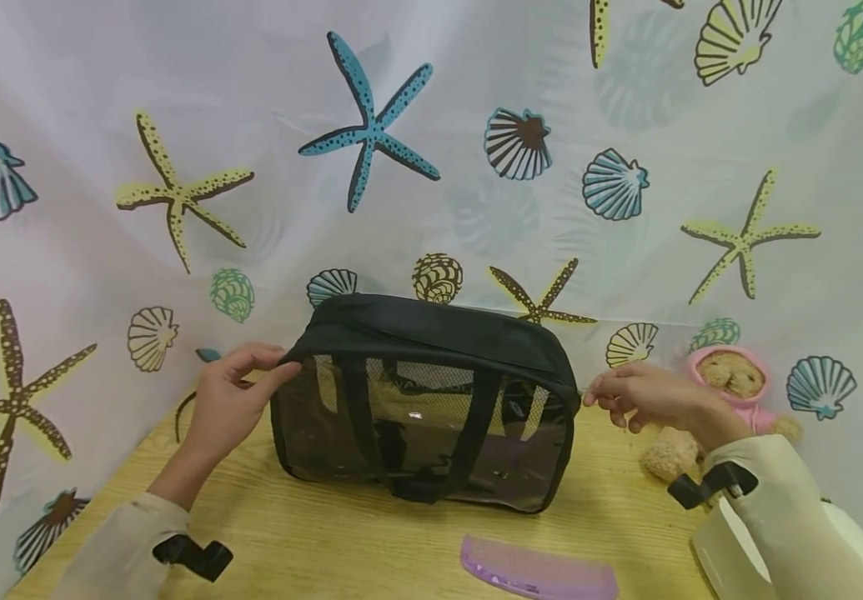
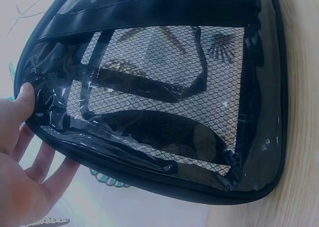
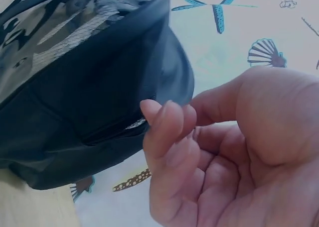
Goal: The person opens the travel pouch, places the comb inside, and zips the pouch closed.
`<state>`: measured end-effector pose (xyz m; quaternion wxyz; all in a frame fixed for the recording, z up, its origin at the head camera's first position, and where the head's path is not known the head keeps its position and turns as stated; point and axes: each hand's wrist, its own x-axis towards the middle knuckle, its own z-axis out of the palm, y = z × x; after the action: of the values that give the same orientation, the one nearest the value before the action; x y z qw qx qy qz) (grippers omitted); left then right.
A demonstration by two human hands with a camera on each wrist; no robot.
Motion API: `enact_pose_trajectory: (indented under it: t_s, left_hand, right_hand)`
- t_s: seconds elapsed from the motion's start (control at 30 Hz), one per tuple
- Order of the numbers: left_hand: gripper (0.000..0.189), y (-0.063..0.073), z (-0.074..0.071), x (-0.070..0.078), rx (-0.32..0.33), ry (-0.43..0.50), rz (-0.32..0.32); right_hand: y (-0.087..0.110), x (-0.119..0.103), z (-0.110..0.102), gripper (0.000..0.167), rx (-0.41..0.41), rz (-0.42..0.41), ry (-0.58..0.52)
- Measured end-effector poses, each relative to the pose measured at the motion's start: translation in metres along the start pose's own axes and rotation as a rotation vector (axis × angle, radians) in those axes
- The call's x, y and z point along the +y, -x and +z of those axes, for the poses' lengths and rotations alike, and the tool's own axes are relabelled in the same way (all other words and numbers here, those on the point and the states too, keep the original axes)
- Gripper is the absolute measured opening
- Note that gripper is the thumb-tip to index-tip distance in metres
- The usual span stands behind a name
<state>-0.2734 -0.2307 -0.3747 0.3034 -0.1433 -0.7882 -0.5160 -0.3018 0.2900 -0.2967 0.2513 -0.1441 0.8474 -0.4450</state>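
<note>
A black toiletry bag [image 1: 423, 400] with see-through front, dark straps and mesh inside stands upright on the table. My left hand [image 1: 232, 400] pinches its upper left corner, thumb on the clear front and fingers behind, as the left wrist view shows with the bag [image 2: 164, 62]. At the bag's right end, my right hand [image 1: 644, 396] has its thumb and fingertips together on the zipper pull, which the fingers mostly hide. In the right wrist view, a short silvery zipper bit [image 3: 135, 123] shows beside the fingertips of that hand [image 3: 214, 162].
A purple comb [image 1: 539, 569] lies on the wooden table [image 1: 311, 542] in front of the bag. To the right sit a teddy bear in a pink hood [image 1: 735, 375] and a white object [image 1: 731, 542] partly under my right sleeve. A patterned curtain [image 1: 431, 225] hangs behind.
</note>
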Motion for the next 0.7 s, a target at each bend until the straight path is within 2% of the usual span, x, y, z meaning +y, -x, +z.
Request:
enact_pose_trajectory:
  t_s: [0.23,0.57,0.7]
  left_hand:
    - [0.015,0.002,-0.001,-0.001,-0.017,0.014,-0.016]
    - [0.018,0.001,-0.002,0.000,-0.014,0.011,-0.022]
    - [0.017,0.000,-0.002,0.001,-0.015,0.013,-0.015]
  right_hand:
    - [0.002,-0.015,-0.004,0.033,0.034,-0.008,0.072]
    - [-0.005,-0.037,0.002,0.031,0.039,-0.006,-0.051]
    - [-0.008,-0.045,0.004,0.032,0.017,-0.025,-0.065]
